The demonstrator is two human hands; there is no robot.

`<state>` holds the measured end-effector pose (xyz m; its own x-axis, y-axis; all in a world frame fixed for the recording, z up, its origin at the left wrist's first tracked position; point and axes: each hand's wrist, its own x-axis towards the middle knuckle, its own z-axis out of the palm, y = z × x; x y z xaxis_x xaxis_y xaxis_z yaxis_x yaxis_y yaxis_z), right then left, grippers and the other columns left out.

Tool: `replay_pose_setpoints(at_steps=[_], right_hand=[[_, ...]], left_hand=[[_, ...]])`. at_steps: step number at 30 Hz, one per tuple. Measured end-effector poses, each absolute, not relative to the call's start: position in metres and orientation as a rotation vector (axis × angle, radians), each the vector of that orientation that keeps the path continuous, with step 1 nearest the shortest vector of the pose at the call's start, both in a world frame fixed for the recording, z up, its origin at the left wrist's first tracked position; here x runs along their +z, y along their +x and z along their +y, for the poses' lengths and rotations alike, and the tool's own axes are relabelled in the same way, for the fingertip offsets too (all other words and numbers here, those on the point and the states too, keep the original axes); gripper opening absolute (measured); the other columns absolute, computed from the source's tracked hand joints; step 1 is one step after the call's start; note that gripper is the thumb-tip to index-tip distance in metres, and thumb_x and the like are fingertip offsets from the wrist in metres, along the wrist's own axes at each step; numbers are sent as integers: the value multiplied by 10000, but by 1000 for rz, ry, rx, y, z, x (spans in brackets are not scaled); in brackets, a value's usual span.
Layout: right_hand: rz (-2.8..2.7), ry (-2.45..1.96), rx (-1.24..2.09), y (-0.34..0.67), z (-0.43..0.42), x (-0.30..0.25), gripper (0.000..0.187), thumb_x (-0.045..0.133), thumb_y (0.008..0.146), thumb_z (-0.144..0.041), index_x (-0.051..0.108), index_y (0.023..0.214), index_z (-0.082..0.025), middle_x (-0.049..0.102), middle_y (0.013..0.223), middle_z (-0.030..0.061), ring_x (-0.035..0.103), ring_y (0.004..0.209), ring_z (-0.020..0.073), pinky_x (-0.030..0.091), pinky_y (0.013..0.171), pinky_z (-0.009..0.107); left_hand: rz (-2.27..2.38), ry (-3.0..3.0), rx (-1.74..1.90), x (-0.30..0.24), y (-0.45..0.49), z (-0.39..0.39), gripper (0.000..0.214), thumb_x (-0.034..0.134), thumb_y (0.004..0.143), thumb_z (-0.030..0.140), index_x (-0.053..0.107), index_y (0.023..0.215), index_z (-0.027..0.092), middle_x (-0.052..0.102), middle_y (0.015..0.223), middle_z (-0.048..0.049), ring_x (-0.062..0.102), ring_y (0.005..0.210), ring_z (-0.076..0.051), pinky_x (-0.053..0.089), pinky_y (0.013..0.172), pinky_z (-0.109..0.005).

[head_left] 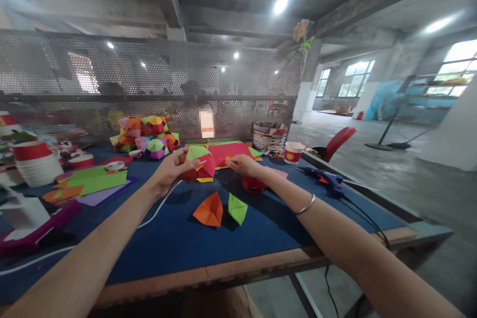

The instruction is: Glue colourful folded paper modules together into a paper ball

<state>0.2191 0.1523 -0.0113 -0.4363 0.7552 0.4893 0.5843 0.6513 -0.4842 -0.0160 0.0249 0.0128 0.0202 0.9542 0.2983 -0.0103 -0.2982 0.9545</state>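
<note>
My left hand (174,169) is wrapped round a partly built folded-paper ball (208,165) with green, red, orange and yellow faces. A thin pale stick or edge shows by its fingertips. Just right of the ball, my right hand (240,165) is closed in a pinch; what lies between its fingers is too small to name. Below the hands, an orange folded paper piece (210,210) and a green folded paper piece (237,208) rest on the blue tabletop. A red round object (253,185) stands under my right wrist, partly hidden by it.
Finished paper balls (154,144) are piled at the back left. Coloured paper sheets (97,183) and stacked cups (37,161) lie on the left. To the right are a paper cup (293,153), a woven basket (270,136) and a blue glue gun (330,180) with a trailing cord.
</note>
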Motion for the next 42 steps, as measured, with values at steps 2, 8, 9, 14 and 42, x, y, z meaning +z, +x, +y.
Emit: replay_pose_setpoints(at_steps=[2,8,9,14,42], right_hand=[[-2156,-1053,400,220,152,-10,432,653,911,-235,520,505,-171,489,486,-13,483,570,120,348,598,268],[-1769,-785,1033,222,132,2,132,747,853,-294,701,924,-192,753,918,52,691,813,155,541,740,263],[-1650,-711,1214,222,126,4,196,805,804,-300,699,942,-210,758,970,48,699,844,158,554,742,263],[-1369,-409,1715,222,102,17,403,918,688,-250,702,1028,-266,755,1080,12,714,935,168,603,803,287],[-1542,-312,1777,215,89,11,447,912,735,-268,694,1124,-243,768,1091,35,713,907,153,606,795,246]], left_hand=[[1039,1460,1379,14,-15,22,521,933,645,346,710,1100,225,753,873,-8,689,658,-170,524,487,-239],[961,1429,1385,16,-17,20,473,926,625,321,727,1046,237,756,935,-13,705,829,-194,555,686,-283],[951,1423,1401,16,-18,21,508,932,608,297,723,1068,241,757,955,-11,705,871,-198,557,740,-294],[960,1437,1399,15,-19,20,741,940,588,267,673,1279,260,738,1001,-20,690,955,-214,531,859,-332],[1259,1925,1383,5,-12,33,627,811,694,543,582,1170,205,710,1123,-113,686,1061,-304,547,1002,-486]])
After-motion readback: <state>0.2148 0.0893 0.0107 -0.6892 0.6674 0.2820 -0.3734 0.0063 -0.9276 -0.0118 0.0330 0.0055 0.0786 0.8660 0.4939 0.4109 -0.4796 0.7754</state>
